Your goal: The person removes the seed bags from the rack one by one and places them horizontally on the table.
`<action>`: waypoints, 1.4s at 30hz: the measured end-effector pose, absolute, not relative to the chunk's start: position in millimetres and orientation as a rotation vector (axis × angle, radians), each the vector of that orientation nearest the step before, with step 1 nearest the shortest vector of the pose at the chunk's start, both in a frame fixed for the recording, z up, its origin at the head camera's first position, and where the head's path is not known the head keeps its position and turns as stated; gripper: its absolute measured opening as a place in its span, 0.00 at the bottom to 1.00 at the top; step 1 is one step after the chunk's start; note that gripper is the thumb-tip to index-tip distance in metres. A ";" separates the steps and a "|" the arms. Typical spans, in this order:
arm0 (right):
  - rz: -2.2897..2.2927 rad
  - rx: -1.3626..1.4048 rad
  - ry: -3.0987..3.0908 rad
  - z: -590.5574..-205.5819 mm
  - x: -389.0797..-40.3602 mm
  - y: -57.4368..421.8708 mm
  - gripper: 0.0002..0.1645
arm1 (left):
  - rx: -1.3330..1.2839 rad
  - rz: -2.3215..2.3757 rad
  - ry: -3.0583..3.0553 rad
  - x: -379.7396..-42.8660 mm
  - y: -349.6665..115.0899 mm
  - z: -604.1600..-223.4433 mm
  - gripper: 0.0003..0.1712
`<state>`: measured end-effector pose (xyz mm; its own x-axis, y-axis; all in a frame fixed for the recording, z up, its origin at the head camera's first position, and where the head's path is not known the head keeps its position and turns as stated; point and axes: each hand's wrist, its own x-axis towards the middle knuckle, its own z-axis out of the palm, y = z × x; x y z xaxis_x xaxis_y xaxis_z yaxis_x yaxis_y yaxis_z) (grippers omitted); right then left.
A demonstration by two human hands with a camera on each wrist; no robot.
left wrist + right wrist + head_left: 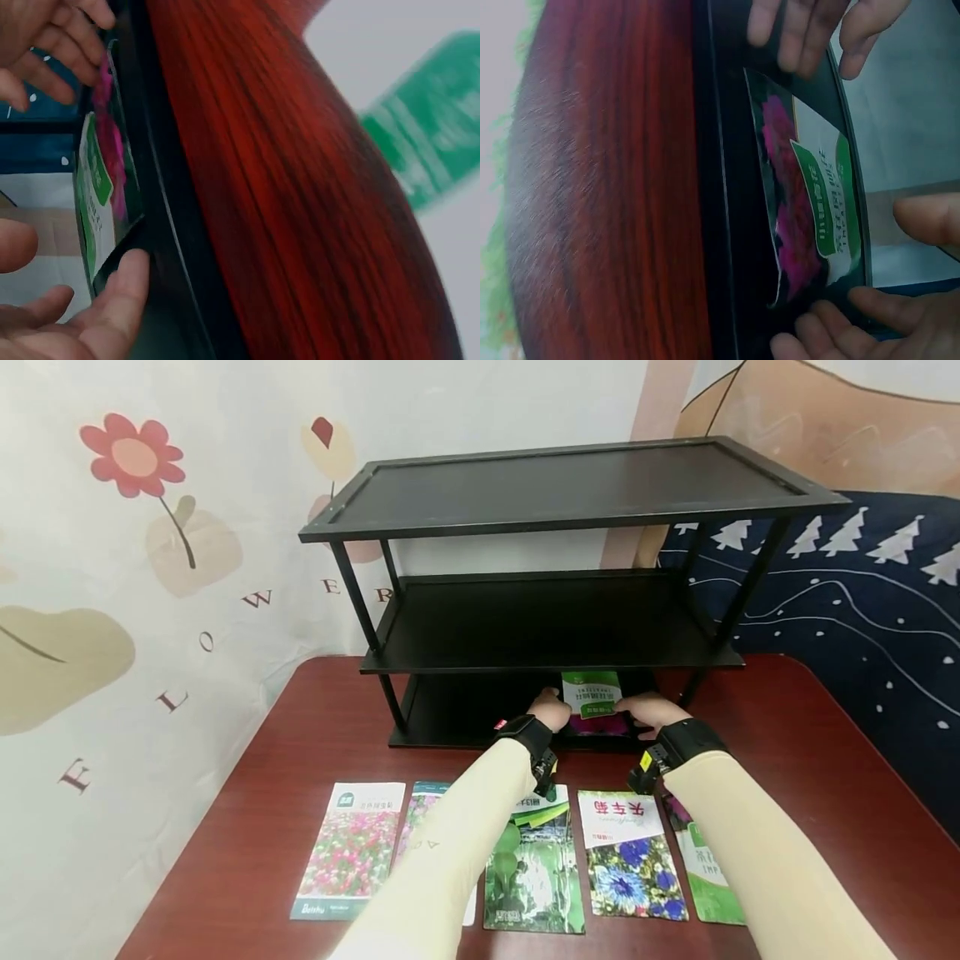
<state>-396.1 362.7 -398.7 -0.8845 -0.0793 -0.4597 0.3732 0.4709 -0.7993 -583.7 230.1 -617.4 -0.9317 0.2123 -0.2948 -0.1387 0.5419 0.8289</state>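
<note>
A seed packet (pixel 591 692) with a green-and-white label and magenta flowers lies on the bottom shelf of a black rack (pixel 465 710). My left hand (pixel 551 710) is at its left side and my right hand (pixel 651 712) at its right, so the packet sits between them. In the left wrist view the left hand (pixel 90 315) has its fingers loosely extended by the packet's near corner. The right wrist view has the right hand (pixel 885 322) with fingers relaxed at the packet's end, not curled round it.
On the red-brown table (pixel 247 827) before the rack lie several more packets: a pink-flowered one (pixel 352 843), a green one (pixel 536 877), a blue-flowered one (pixel 633 868) and a green-and-white one (pixel 708 872). The middle shelf (pixel 547 618) overhangs the hands. My left sleeve partly covers another packet (pixel 423 802).
</note>
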 end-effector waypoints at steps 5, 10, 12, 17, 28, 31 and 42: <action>-1.495 0.360 2.234 -399.7 -389.7 365.8 0.38 | -0.012 1.563 2.286 -655.3 265.9 -722.6 0.32; -1.581 0.447 2.218 -403.6 -382.1 374.0 0.23 | -0.046 1.707 2.179 -627.9 261.9 -709.9 0.28; -1.586 0.458 2.236 -404.0 -379.6 377.7 0.17 | -0.011 1.754 2.148 -592.7 250.2 -665.2 0.23; -1.544 0.400 2.316 -399.8 -369.8 389.1 0.14 | 0.091 1.819 2.132 -511.9 232.8 -560.9 0.19; -1.503 0.233 2.330 -390.7 -329.1 425.9 0.22 | 0.165 1.744 2.047 -374.6 214.6 -420.8 0.30; -1.452 0.226 2.343 -387.3 -317.6 438.8 0.21 | 0.261 1.687 2.016 -363.6 219.1 -417.1 0.27; -1.324 0.233 2.467 -381.5 -279.0 490.7 0.21 | 0.373 1.605 2.065 -335.4 270.5 -410.7 0.15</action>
